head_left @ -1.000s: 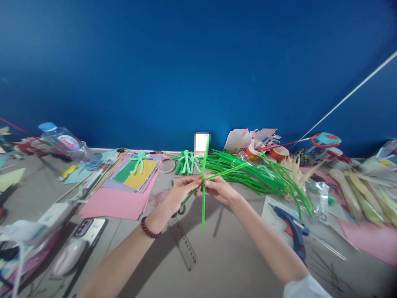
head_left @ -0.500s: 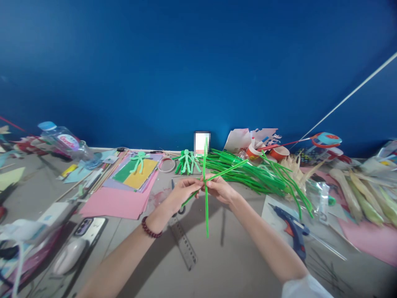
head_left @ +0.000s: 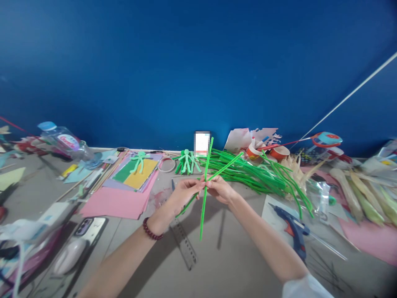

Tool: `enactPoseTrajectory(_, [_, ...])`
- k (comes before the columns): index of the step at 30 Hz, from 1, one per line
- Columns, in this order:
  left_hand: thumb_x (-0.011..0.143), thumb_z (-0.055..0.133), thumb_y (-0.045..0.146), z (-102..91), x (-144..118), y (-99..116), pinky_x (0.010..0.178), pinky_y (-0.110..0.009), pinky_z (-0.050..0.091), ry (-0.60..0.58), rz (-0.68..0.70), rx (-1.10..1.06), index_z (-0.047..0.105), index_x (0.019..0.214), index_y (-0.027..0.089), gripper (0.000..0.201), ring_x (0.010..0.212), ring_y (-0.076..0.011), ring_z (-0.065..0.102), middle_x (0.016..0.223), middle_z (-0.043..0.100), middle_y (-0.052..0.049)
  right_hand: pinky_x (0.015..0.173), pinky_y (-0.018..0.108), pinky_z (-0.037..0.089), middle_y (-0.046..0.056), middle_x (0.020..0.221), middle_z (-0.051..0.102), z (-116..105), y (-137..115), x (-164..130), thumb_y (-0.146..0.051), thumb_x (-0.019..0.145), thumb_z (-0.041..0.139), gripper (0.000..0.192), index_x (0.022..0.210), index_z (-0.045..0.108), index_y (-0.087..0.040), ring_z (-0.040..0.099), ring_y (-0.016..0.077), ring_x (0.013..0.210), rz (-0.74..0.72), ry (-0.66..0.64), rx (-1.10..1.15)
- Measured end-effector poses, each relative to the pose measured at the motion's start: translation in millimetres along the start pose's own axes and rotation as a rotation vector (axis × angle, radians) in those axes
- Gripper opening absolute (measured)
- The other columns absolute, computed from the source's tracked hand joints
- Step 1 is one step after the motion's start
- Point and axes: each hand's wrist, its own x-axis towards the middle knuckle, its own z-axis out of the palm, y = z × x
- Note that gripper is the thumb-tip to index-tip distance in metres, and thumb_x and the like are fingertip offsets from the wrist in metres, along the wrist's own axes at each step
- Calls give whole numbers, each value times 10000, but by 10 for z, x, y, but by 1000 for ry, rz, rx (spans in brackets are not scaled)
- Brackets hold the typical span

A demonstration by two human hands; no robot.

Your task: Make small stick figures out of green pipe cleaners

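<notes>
In the head view, the left hand [head_left: 182,193] and the right hand [head_left: 219,189] are meeting above the grey worktop [head_left: 229,256], both pinching two fuzzy green pipe cleaners [head_left: 204,194] where they are crossing. One thin stem is running nearly upright, tilting slightly rightward at its top; the other is slanting from lower left to upper right. A loose pile of green pipe cleaners [head_left: 248,171] is lying behind, a clear ruler [head_left: 183,242] below, and a blue glue gun [head_left: 293,229] to the right.
</notes>
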Motion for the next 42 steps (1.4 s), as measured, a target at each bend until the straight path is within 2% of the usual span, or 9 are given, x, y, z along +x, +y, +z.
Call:
enactPoseTrajectory(3, [662,696,451,16,-2,15,533,-239,329,1,-7,-19,660,581,148,316,497,-88,416,482,500,24,631,275,478,8,741,649,11,4,3,-346,565,815,239,521,652,-176,573,122,627,-20,16,-8])
enactPoseTrajectory(14, [663,692,455,21,-6,12,524,-240,351,-19,-16,-50,631,530,155,334,496,-94,422,489,507,15,631,341,492,5,590,610,62,-36,-13,-400,568,803,249,570,672,-187,587,174,608,-5,3,-45])
enactPoseTrajectory(20, [667,712,393,-40,39,-132,567,-246,365,-5,-5,-97,692,660,159,235,559,-113,475,545,550,6,677,313,479,-2,685,607,52,-46,-14,-328,584,806,206,547,672,-176,553,125,609,-40,31,-36])
enactPoseTrajectory(25, [688,708,360,-81,43,-182,600,-244,378,-47,-1,-134,708,746,156,212,628,-125,510,603,587,-7,702,303,469,-10,647,579,49,-67,-21,-327,574,811,195,565,686,-178,521,118,617,-25,59,-65])
enactPoseTrajectory(30, [673,723,348,-78,29,-165,605,-243,384,-26,-30,-145,706,742,157,203,624,-120,505,646,612,-17,724,310,468,-13,643,572,43,-66,-23,-323,584,806,201,555,672,-176,533,126,637,-11,48,-60])
enactPoseTrajectory(33, [669,719,365,-42,12,-92,584,-234,374,-57,-36,-137,689,670,159,208,566,-98,478,588,580,6,682,308,469,-8,628,584,30,-76,-17,-358,575,807,248,533,650,-171,535,129,618,19,16,-46])
enactPoseTrajectory(36, [662,712,393,-6,-1,-12,566,-237,362,-22,-16,-80,673,639,152,245,536,-97,465,539,537,15,654,288,457,0,651,612,18,-112,-9,-399,595,789,262,596,663,-169,536,123,610,9,42,-70])
enactPoseTrajectory(39, [646,717,383,5,-1,15,576,-239,359,58,10,-1,684,711,150,243,582,-110,478,595,564,3,663,256,441,-10,681,631,15,-153,-5,-347,627,778,214,717,682,-179,539,107,627,-52,128,-100])
enactPoseTrajectory(42, [666,697,370,-4,8,-6,558,-234,339,60,45,65,675,719,150,227,595,-109,449,624,560,1,658,245,438,-18,694,635,19,-166,-4,-285,643,772,185,757,665,-186,548,101,634,-78,146,-114])
